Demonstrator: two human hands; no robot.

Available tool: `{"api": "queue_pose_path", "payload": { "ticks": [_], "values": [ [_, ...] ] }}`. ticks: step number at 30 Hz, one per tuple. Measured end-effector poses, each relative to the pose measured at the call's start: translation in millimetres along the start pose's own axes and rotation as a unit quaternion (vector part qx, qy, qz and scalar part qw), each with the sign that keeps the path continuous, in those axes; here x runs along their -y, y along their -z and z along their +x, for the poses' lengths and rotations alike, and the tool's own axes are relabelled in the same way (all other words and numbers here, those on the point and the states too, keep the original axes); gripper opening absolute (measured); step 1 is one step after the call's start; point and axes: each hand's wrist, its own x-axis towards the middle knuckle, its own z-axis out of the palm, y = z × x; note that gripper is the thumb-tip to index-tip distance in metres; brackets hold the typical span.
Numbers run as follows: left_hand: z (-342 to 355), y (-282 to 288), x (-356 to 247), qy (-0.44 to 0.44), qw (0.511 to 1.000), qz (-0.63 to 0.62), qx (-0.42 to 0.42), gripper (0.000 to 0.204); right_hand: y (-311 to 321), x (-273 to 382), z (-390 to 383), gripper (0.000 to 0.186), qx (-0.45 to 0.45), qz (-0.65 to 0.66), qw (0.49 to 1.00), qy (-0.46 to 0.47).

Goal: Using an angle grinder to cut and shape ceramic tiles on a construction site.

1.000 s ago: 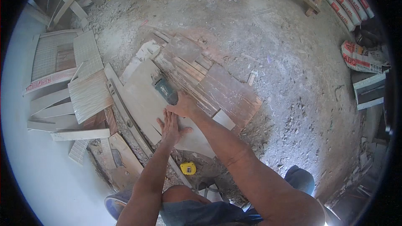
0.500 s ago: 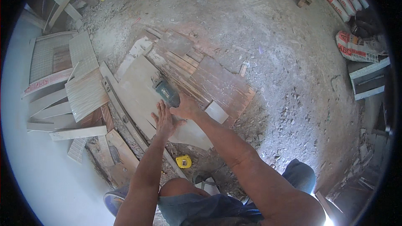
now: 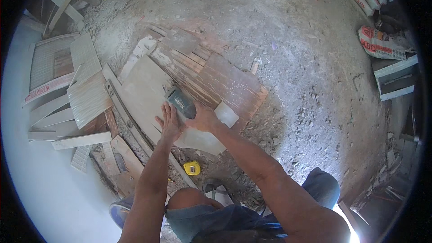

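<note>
My right hand (image 3: 203,118) is wrapped round the rear body of a dark green angle grinder (image 3: 180,101). The grinder's head points away from me, low over a large light beige tile (image 3: 147,77); the disc cannot be made out. Just left of the grinder, my left hand (image 3: 169,125) lies on the tile with fingers stretched forward, close against the tool and my right hand. Beneath the tile are wooden boards and a brown panel (image 3: 229,81). A small pale tile piece (image 3: 226,114) lies right of my right hand.
A yellow tape measure (image 3: 192,168) lies near my knee. Left of the tile runs a long straight bar (image 3: 130,121). Stacked tile offcuts (image 3: 90,103) lean by the white wall. Bags (image 3: 382,43) and a box-like frame (image 3: 396,81) stand far right on the rubble-strewn floor.
The grinder has come slightly nearer to me over the tile, with my right hand on it. My left thumb has drawn in beside the right hand. The whole view has shifted a little.
</note>
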Motion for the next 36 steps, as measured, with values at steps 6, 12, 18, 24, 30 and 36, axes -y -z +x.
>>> {"api": "queue_pose_path", "payload": {
  "ticks": [6,12,18,24,30,36],
  "values": [
    [0,0,3,0.000,1.000,0.012,0.010,0.115,-2,-12,-17,0.102,-0.001,-0.003,1.000,-0.005],
    [0,-3,6,0.005,1.000,0.026,0.009,0.117,-4,-22,-32,0.098,-0.003,0.001,1.000,-0.013],
    [2,-7,6,0.000,1.000,0.009,-0.003,0.123,-2,-29,-43,0.089,-0.003,0.013,1.000,-0.020],
    [6,-5,4,0.004,1.000,0.016,-0.012,0.127,3,-33,-53,0.090,-0.012,0.016,0.999,-0.025],
    [7,1,-7,0.006,1.000,-0.030,-0.004,0.130,4,-42,-58,0.094,-0.023,0.014,0.999,-0.019],
    [10,2,2,-0.003,1.000,-0.024,-0.016,0.126,11,-40,-67,0.095,0.000,0.004,1.000,-0.031]
  ]
}}
